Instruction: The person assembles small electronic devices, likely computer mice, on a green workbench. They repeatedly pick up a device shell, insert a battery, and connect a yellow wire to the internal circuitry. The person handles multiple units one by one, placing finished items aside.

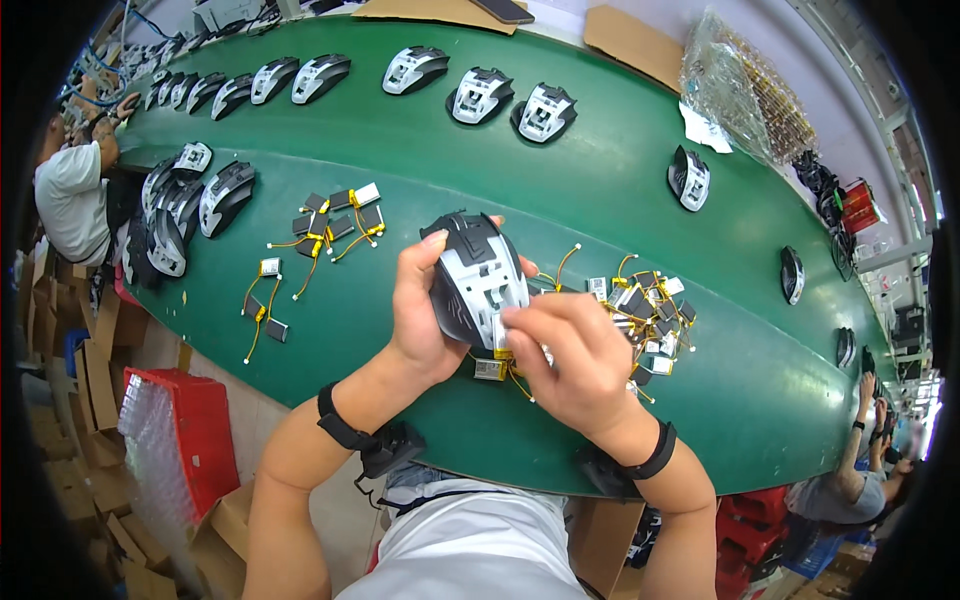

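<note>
My left hand (420, 315) grips an upturned black and grey computer mouse shell (478, 275) above the green belt (400, 185). My right hand (568, 355) presses a small silver battery pack (507, 333) with yellow wires into the shell's lower end. Another small battery (489, 369) lies on the belt just under my hands. A heap of small batteries with yellow leads (648, 310) sits to the right of my hands, and a looser group of batteries (335, 222) lies to the left.
Several mouse shells (480, 95) ride along the far side of the belt, and a cluster of mouse shells (185, 205) sits at the left. A clear bag of parts (745, 90) lies far right. A red crate (190, 430) stands below left. Other people work at both ends.
</note>
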`<state>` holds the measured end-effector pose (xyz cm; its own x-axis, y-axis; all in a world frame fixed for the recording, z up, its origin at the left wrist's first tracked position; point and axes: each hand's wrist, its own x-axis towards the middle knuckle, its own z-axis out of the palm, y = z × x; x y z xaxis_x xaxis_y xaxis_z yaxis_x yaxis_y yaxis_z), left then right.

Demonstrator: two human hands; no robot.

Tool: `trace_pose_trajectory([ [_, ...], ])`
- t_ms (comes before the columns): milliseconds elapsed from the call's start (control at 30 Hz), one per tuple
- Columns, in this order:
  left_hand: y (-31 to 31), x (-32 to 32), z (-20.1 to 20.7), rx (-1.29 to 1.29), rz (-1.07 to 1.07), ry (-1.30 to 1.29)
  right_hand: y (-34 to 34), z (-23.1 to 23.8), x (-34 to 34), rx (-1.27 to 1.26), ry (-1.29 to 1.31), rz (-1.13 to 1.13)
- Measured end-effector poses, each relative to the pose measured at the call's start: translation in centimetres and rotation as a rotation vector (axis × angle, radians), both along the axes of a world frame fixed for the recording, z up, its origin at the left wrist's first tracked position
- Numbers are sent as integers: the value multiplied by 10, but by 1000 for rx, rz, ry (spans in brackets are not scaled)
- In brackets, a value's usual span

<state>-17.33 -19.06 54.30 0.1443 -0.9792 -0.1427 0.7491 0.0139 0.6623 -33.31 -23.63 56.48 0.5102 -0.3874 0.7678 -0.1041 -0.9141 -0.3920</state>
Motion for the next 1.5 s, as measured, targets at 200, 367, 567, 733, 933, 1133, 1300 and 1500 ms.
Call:
trace_pose_trajectory([
  [200,-1,1,-2,25,-9,7,-6,2,-15,-108,168,123],
  [367,0,3,2,-10,-50,-22,-4,12,-15,144,135,145],
  [567,0,2,3,-42,-120,-32,-1,13,-18,-59,118,121],
  [733,0,2,-3,-58,-122,-116,-2,13,-19,155,179,157],
  [933,3,-6,4,-51,-141,-170,0,13,-17,92,130,-9],
  [1133,1,-2,3,-44,-150,-147,-2,24,-22,101,222,110],
  [1300,0,0,3,-35,-137,-133,-8,22,-28,-143,275,156],
  [1500,-1,-5,4,-10,-27,-108,8,9,-5,-88,4,-7],
])
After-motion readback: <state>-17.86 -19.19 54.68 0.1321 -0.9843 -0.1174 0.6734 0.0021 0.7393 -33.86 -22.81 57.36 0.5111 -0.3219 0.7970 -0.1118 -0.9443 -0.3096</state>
